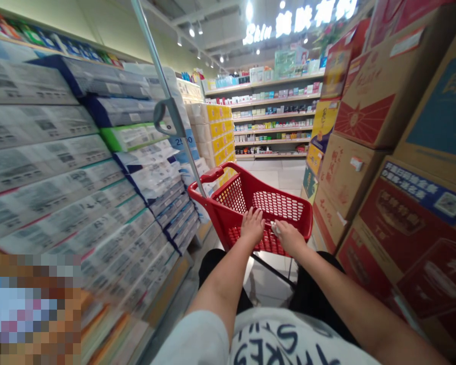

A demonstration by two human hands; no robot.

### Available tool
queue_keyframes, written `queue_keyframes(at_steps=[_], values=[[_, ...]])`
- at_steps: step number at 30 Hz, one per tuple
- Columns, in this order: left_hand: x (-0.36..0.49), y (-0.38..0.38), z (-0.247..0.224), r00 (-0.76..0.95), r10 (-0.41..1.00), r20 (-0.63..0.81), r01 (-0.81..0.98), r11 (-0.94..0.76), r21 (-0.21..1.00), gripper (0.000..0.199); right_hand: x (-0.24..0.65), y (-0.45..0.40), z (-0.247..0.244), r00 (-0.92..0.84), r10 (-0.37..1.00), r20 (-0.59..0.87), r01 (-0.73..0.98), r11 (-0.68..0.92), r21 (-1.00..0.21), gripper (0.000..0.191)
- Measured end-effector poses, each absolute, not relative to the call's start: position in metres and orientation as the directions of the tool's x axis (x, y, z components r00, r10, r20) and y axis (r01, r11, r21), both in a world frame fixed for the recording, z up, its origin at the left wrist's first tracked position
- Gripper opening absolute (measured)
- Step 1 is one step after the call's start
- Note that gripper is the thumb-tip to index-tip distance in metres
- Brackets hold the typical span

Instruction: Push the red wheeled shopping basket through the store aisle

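Notably, the left hand [253,225] lies open, fingers spread, on the near rim of a red plastic shopping cart [243,178], while the right hand [291,238], just beside it, curls around a small pale item [275,228] too small to identify. Both arms reach forward, nearly straight, seemingly to keep the cart ahead of the body. Left of the cart rise stacked tissue packs [125,147]; right of it, printed cardboard cartons [376,121]; beyond it, shelves of boxed goods [273,116].

Left of the left hand [253,225] stand shelves of wrapped tissue packs [79,152], right of the right hand [291,238] stacked cardboard cartons [380,152], and far beyond both, shelves of boxed goods [273,116].
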State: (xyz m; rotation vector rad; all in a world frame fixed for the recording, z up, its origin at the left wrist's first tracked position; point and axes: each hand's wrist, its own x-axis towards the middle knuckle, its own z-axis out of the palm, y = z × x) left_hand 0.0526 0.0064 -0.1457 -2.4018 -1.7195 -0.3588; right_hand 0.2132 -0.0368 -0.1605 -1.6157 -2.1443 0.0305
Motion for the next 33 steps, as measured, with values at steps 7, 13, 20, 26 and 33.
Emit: queue_keyframes(at_steps=[7,13,20,26,33], values=[[0.058,0.005,-0.144,0.314,0.908,0.278,0.943,-0.333,0.023,0.055,0.202,-0.037,-0.154,-0.303,0.880,0.367,0.878,0.407,-0.252,0.042],[0.063,0.006,-0.149,0.288,0.910,0.299,0.944,-0.321,0.068,0.056,0.220,-0.041,-0.151,-0.139,0.947,0.290,0.948,0.212,-0.237,0.035],[0.064,0.012,-0.151,0.299,0.914,0.275,0.934,-0.340,0.113,0.055,0.249,-0.037,-0.162,-0.261,0.920,0.291,0.877,0.352,-0.326,0.033],[0.069,0.010,-0.153,0.291,0.905,0.311,0.930,-0.344,0.128,0.054,0.242,-0.042,-0.169,-0.088,0.939,0.332,0.954,0.175,-0.243,0.035],[0.067,0.010,-0.155,0.310,0.901,0.302,0.929,-0.355,0.106,0.053,0.213,-0.037,-0.165,-0.306,0.864,0.400,0.888,0.411,-0.208,0.042]])
